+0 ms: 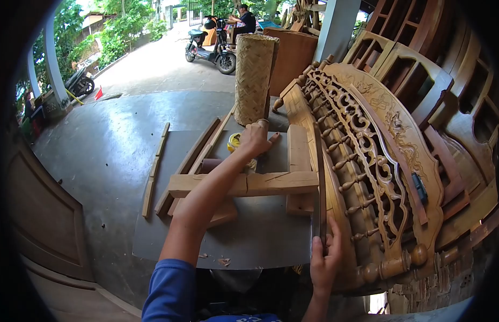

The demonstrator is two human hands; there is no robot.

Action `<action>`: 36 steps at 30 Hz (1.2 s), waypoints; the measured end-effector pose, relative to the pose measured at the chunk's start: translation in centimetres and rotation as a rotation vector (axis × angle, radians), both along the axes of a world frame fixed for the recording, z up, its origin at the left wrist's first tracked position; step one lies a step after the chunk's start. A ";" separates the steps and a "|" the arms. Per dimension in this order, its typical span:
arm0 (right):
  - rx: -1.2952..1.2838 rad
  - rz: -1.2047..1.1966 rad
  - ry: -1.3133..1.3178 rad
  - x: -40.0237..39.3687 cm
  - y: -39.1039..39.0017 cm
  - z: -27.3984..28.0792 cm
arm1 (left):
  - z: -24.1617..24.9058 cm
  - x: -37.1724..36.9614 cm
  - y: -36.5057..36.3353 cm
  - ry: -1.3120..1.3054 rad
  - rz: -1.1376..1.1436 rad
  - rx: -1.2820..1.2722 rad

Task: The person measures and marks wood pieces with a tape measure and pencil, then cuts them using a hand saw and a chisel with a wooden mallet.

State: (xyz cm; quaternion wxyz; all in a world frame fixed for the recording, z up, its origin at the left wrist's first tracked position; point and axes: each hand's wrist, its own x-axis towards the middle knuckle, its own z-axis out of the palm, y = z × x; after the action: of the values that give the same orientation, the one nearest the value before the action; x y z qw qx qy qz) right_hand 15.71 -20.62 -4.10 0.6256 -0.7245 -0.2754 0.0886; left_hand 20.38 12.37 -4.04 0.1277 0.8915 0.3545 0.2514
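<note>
My left hand [254, 140] reaches over a cracked wooden beam [276, 183], its fingers curled closed. A small brown end shows beside the fingers; what they hold, if anything, is hidden. Close by is a yellow-and-white round item [234, 141], partly covered by my forearm. My right hand [325, 255] grips the near end of a long, thin dark strip [317, 198], which runs away from me along the beam's right end. The beam lies across other timber, including a thick wooden block [298, 147] on the right.
A grey tabletop [260, 244] holds wood shavings and several wooden strips [155, 172]. A woven bamboo roll [254, 80] stands beyond. Carved wooden headboard panels [367, 150] lean at right. A scooter [212, 48] and a seated person [245, 22] are farther off.
</note>
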 end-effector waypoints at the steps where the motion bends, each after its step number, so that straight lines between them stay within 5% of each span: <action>1: 0.058 -0.009 0.066 -0.6 -0.5 -0.3 | 0.2 -0.3 -0.3 0.015 0.001 -0.084; 3: 0.054 -0.024 0.017 -0.9 -1.0 -0.7 | 1.7 -1.3 0.1 0.051 0.013 -0.241; 8: 0.032 0.007 -0.048 -1.2 -1.1 0.2 | 3.6 -3.6 3.6 -0.669 -0.233 -0.590; 15: -0.125 0.075 -0.336 1.6 1.3 2.2 | 17.2 -13.1 -0.8 -1.011 -0.413 -0.606; 17: -0.194 0.154 -0.541 4.0 3.5 3.9 | 18.7 -15.1 -1.5 -1.002 -0.509 -0.561; 21: -0.205 0.439 -0.624 8.4 9.5 6.2 | 20.0 -20.2 -4.3 -0.464 -0.325 -0.402; 25: -0.204 0.375 -0.685 11.7 14.3 5.1 | 16.2 -24.3 -2.8 -0.204 -0.233 -0.143; 29: -0.428 0.157 -0.706 13.6 17.5 3.6 | 12.2 -27.6 -0.8 -0.087 -0.034 -0.543; 36: -0.715 0.156 -0.660 11.6 21.8 2.6 | 2.5 -22.2 5.9 -0.058 0.222 -0.571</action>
State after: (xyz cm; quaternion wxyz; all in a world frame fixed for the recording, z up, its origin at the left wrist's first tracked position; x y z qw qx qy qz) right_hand 27.28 1.16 -1.49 0.2084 -0.8605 -0.4648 -0.0100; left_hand -1.79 18.32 -1.49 0.3548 0.7679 0.5023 0.1795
